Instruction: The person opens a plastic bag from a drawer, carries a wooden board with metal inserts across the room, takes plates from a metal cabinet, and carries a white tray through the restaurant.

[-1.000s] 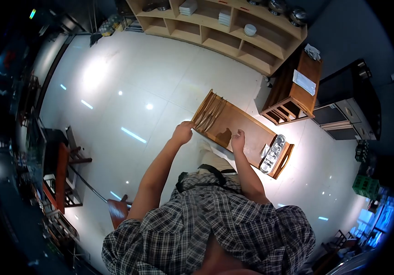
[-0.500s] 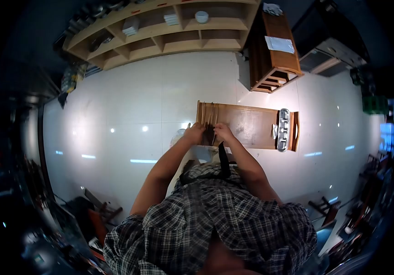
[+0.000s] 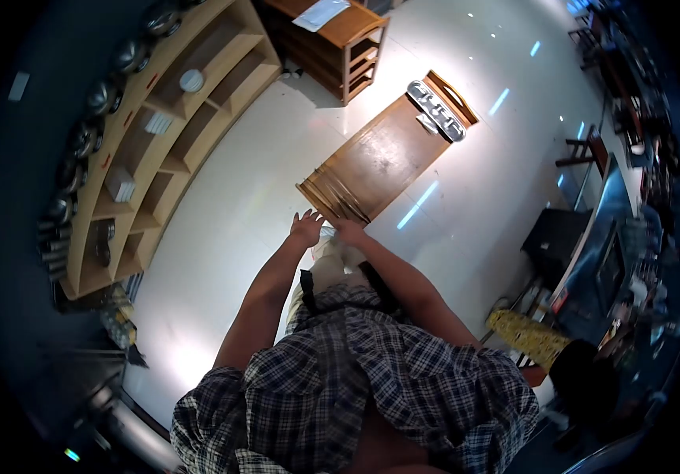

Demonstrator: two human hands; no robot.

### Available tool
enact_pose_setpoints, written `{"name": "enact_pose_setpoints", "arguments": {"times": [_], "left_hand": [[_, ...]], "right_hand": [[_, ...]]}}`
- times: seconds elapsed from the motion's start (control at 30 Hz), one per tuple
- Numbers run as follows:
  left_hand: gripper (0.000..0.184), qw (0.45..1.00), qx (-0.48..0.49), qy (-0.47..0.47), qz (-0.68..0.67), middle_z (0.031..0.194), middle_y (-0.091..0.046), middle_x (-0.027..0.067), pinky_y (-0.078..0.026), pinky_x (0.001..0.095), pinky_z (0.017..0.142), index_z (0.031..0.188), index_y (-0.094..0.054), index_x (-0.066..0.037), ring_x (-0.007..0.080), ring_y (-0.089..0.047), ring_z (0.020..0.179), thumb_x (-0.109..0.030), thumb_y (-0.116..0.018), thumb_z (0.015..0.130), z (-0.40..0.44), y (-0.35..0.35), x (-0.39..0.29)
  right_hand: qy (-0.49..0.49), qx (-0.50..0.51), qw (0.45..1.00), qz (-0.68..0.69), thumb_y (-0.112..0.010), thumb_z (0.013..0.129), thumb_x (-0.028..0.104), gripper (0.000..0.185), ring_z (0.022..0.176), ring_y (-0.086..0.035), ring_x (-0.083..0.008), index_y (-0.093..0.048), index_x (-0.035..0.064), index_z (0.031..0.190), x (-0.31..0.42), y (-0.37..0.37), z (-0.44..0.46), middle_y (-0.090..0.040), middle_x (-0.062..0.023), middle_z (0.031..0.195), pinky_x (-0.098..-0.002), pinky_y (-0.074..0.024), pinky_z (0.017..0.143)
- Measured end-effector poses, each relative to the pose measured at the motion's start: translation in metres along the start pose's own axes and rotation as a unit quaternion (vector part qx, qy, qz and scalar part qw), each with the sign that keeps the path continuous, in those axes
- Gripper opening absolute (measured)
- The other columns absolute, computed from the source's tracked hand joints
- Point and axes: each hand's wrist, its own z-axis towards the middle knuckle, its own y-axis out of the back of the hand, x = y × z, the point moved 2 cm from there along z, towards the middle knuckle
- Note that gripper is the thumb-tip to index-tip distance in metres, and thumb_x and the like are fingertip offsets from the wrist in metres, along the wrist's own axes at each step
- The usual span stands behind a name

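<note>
A long brown wooden cart (image 3: pixel 383 158) stands in front of me, its near short end close to my hands. Several thin curved sticks (image 3: pixel 338 193) lie across that near end. My left hand (image 3: pixel 307 227) is beside the cart's near left corner, fingers spread, holding nothing. At the near edge, beside the sticks, is my right hand (image 3: pixel 348 231); its fingertips are too small and dark to make out. A metal tray with compartments (image 3: pixel 436 111) lies at the cart's far end, with a small clear packet (image 3: pixel 427 123) against it.
Wooden shelving (image 3: pixel 174 163) with white dishes and metal pots runs along the left. A wooden side cabinet (image 3: pixel 356 35) bearing a white sheet (image 3: pixel 321 13) stands beyond. Another person in yellow patterned clothing (image 3: pixel 529 336) is at the lower right, near a dark counter.
The view has turned, so the cart now points away to the upper right. My left hand has come off the cart's end and opened. My right hand has moved to the near edge.
</note>
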Motion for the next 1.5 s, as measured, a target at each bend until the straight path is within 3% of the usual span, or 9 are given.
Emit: {"name": "enact_pose_setpoints", "arguments": {"times": [0.13, 0.27, 0.53, 0.6, 0.73, 0.9, 1.17, 1.27, 1.5], "left_hand": [[0.059, 1.0, 0.026, 0.003, 0.018, 0.143, -0.023, 0.0053, -0.017, 0.0518, 0.105, 0.134, -0.032, -0.019, 0.0244, -0.019, 0.133, -0.007, -0.044, 0.078, 0.002, 0.007, -0.002], [0.053, 0.998, -0.002, 0.014, 0.061, 0.141, -0.027, 0.0067, -0.017, 0.0508, 0.106, 0.132, -0.034, -0.018, 0.0224, -0.023, 0.131, -0.012, -0.045, 0.081, 0.007, -0.005, 0.003], [0.047, 0.983, -0.116, -0.095, 0.11, 0.128, -0.041, 0.0094, -0.021, 0.054, 0.103, 0.123, -0.044, -0.012, 0.0229, -0.03, 0.126, -0.012, -0.05, 0.076, 0.023, 0.007, 0.018], [0.041, 0.985, -0.045, -0.122, 0.117, 0.133, -0.04, 0.0084, -0.015, 0.0556, 0.104, 0.121, -0.048, -0.011, 0.0223, -0.028, 0.129, -0.013, -0.045, 0.08, 0.029, 0.016, 0.023], [0.05, 0.974, 0.014, -0.157, 0.164, 0.132, -0.04, 0.0055, -0.015, 0.0577, 0.103, 0.124, -0.043, -0.012, 0.0198, -0.03, 0.128, -0.012, -0.052, 0.075, 0.052, 0.02, 0.041], [0.047, 0.966, -0.026, -0.202, 0.163, 0.131, -0.042, 0.0055, -0.013, 0.0598, 0.103, 0.122, -0.045, -0.013, 0.0201, -0.032, 0.126, -0.019, -0.054, 0.076, 0.059, 0.023, 0.052], [0.023, 0.946, -0.177, -0.231, 0.14, 0.099, -0.06, 0.0075, -0.019, 0.0597, 0.098, 0.099, -0.058, -0.012, 0.0213, -0.054, 0.101, -0.015, -0.043, 0.081, 0.073, 0.004, 0.057], [0.038, 0.966, -0.083, -0.215, 0.118, 0.122, -0.049, 0.0086, -0.019, 0.0554, 0.102, 0.116, -0.049, -0.009, 0.0228, -0.045, 0.116, -0.013, -0.047, 0.078, 0.076, 0.009, 0.057], [0.038, 0.969, -0.095, -0.159, 0.165, 0.117, -0.052, 0.0101, -0.021, 0.0462, 0.104, 0.118, -0.048, -0.01, 0.0222, -0.046, 0.114, -0.014, -0.045, 0.08, 0.063, 0.011, 0.051]], "right_hand": [[0.003, -0.054, 0.999, 0.002, -0.057, 0.067, 0.014, 0.038, 0.093, -0.056, -0.0353, -0.058, 0.0047, 0.104, 0.0, -0.016, -0.003, -0.059, -0.0213, 0.097, -0.0414, -0.0448, 0.082], [-0.053, 0.013, 0.995, -0.08, -0.059, 0.065, 0.013, 0.043, 0.095, -0.056, -0.0357, -0.054, -0.0008, 0.105, -0.006, -0.028, 0.004, -0.058, -0.0249, 0.099, -0.0426, -0.0445, 0.082], [-0.102, -0.128, 0.986, -0.027, -0.064, 0.06, 0.015, 0.055, 0.099, -0.053, -0.0366, -0.049, 0.0026, 0.11, -0.017, -0.059, 0.007, -0.056, -0.0201, 0.105, -0.0422, -0.045, 0.082], [-0.117, -0.192, 0.973, -0.057, -0.056, 0.066, 0.011, 0.036, 0.091, -0.056, -0.0381, -0.052, -0.001, 0.1, -0.015, -0.064, 0.011, -0.057, -0.021, 0.098, -0.0451, -0.0449, 0.081], [-0.241, -0.143, 0.959, -0.045, -0.061, 0.064, 0.012, 0.043, 0.099, -0.053, -0.0352, -0.05, 0.0034, 0.105, 0.022, -0.056, 0.016, -0.055, -0.0176, 0.105, -0.0442, -0.0458, 0.081], [-0.307, -0.202, 0.922, -0.12, -0.055, 0.071, 0.009, 0.03, 0.096, -0.055, -0.0322, -0.052, 0.0059, 0.101, 0.031, -0.061, 0.028, -0.056, -0.0128, 0.101, -0.0454, -0.0461, 0.08], [-0.283, -0.241, 0.915, -0.155, -0.046, 0.078, 0.008, 0.018, 0.091, -0.058, -0.0305, -0.053, 0.007, 0.095, 0.02, -0.059, 0.034, -0.057, -0.0127, 0.097, -0.0429, -0.049, 0.074], [-0.289, -0.201, 0.922, -0.164, -0.046, 0.079, 0.008, 0.016, 0.091, -0.058, -0.0298, -0.053, 0.007, 0.094, 0.016, -0.068, 0.032, -0.058, -0.0126, 0.097, -0.0415, -0.05, 0.072], [-0.251, -0.223, 0.916, -0.221, -0.046, 0.081, 0.01, 0.013, 0.089, -0.059, -0.0279, -0.052, 0.0084, 0.092, 0.025, -0.071, 0.029, -0.059, -0.0119, 0.095, -0.0396, -0.0513, 0.069]]}}
